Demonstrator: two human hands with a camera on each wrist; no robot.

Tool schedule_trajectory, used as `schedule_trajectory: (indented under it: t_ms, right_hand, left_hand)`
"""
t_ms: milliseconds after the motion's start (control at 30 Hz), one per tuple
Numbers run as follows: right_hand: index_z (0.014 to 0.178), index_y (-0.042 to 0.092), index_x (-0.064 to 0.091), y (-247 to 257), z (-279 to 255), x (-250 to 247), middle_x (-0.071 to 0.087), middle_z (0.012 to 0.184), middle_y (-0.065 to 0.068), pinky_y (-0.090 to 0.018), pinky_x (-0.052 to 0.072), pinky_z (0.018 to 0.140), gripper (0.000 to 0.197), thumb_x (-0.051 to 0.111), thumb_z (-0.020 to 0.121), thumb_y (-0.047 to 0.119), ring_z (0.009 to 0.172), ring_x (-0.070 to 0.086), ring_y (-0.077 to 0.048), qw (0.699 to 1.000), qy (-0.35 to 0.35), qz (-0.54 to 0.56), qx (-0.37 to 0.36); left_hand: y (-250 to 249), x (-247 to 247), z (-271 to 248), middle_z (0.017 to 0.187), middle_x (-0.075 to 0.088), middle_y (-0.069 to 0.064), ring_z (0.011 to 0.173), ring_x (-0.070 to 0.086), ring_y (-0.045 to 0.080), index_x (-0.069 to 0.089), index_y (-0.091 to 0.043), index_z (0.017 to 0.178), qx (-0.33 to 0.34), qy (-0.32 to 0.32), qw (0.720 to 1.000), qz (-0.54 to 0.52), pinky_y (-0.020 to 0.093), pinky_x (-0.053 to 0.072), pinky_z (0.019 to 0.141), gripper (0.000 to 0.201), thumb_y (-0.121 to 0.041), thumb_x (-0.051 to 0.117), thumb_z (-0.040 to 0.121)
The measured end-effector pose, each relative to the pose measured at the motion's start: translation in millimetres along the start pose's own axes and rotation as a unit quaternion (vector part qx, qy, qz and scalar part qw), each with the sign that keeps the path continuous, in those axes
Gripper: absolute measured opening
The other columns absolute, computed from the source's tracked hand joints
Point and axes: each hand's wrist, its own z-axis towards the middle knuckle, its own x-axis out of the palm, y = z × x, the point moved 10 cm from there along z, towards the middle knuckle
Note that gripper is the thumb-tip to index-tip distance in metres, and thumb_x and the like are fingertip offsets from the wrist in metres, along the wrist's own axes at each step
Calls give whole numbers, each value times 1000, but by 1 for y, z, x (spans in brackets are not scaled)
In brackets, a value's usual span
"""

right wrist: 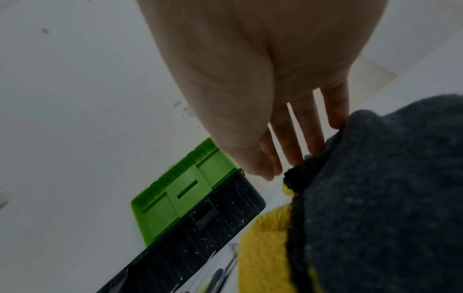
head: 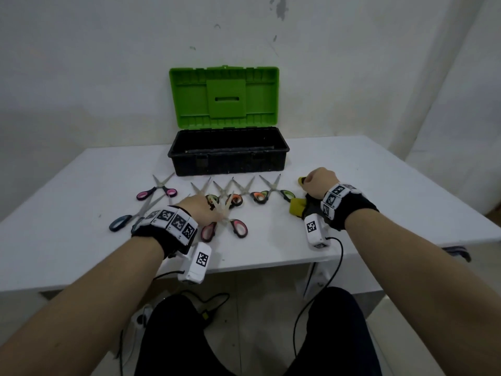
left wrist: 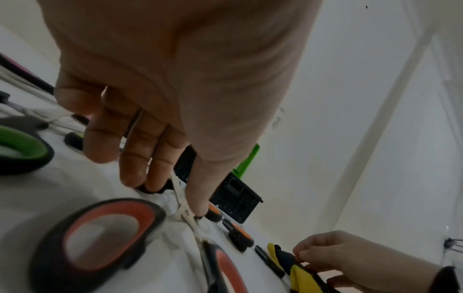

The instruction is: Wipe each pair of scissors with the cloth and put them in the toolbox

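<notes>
My left hand (head: 202, 208) pinches the blades of the red-handled scissors (head: 225, 225) on the white table (head: 393, 185). My right hand (head: 321, 180) seems to curl its fingers into the yellow-and-grey cloth (head: 299, 207). The toolbox (head: 227, 153) stands open behind; I read no writing.

Toolbox (head: 228, 156) at table (head: 379, 172) rear; scissors (head: 225, 194) in row just before it, cloth (head: 299, 206) front-right.
</notes>
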Motion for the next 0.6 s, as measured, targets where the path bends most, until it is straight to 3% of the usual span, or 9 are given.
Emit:
schedule_trajectory:
  t_ms: [100, 200, 300, 367, 500, 600]
  right_hand:
    - [106, 7, 70, -5, -3, 0, 68, 109, -12, -31, 54, 80, 26, 56, 92, 23, 98, 63, -29, 1000, 17, -25, 2]
    - [108, 7, 70, -3, -4, 3, 67, 112, -11, -33, 53, 88, 27, 60, 91, 25, 104, 61, -29, 998, 39, -53, -23]
    - [111, 3, 68, -1, -3, 4, 67, 114, -14, -34, 51, 90, 35, 59, 92, 30, 105, 61, -30, 996, 44, -74, -37]
    - [112, 0, 66, -3, 2, 3, 67, 113, -15, -33, 51, 83, 41, 60, 91, 35, 100, 62, -29, 996, 40, -70, -27]
    - [104, 2, 60, -9, 14, 3, 62, 102, -11, -30, 46, 71, 48, 65, 86, 46, 91, 59, -28, 998, 35, -57, -4]
    - [79, 6, 52, -10, 22, 4, 56, 81, -7, -26, 42, 54, 47, 73, 79, 49, 76, 56, -23, 995, 52, -83, 18]
  left_hand:
    - [1, 7, 2, 86, 65, 1, 80, 60, 16, 62, -13, 82, -4, 11, 1000, 26, 27, 45, 69, 41, -53, 67, 85]
    - [3, 10, 4, 84, 71, 1, 83, 65, 17, 69, -9, 97, -6, 6, 999, 46, 29, 52, 74, 42, -48, 72, 81]
    - [0, 12, 4, 90, 73, 3, 87, 67, 19, 70, -9, 97, 3, 13, 998, 60, 32, 55, 80, 39, -46, 69, 84]
    - [-1, 10, 4, 91, 69, 3, 83, 63, 18, 67, -8, 98, 11, 23, 999, 46, 29, 52, 72, 34, -41, 63, 90]
    - [-4, -13, 4, 77, 66, 3, 67, 58, 15, 65, -11, 82, 39, 21, 996, -71, 25, 46, 63, 35, -38, 51, 100]
    - [-13, -25, 9, 78, 64, 8, 70, 60, 20, 59, -8, 85, 60, 15, 958, -281, 27, 48, 62, 30, -29, 48, 103]
